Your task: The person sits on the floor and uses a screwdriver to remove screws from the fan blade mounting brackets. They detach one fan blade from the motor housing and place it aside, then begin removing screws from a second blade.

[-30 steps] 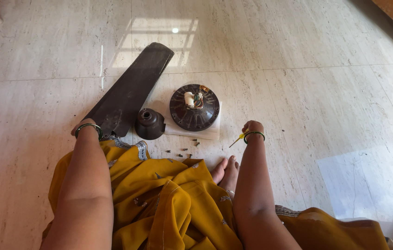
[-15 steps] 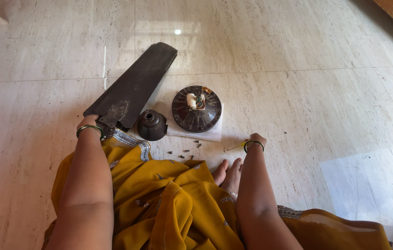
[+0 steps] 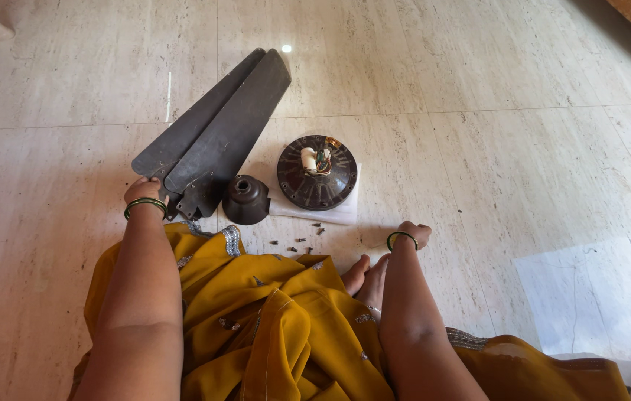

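We sit on the pale marble floor [image 3: 479,148]. Our left hand [image 3: 141,189] is closed on the near ends of two dark brown fan blades [image 3: 215,126], left of the round dark motor housing [image 3: 317,172]. Our right hand [image 3: 413,233] rests fisted on the floor; what it holds we cannot tell. The blades seem just removed; next, careful laying aside.

- Spotted no packages, labels, signs or screens anywhere.
- Closest candidate: plain white sheet [image 3: 334,212] lying flat under the round dark fan motor [image 3: 317,171], totally blank as far as visible.
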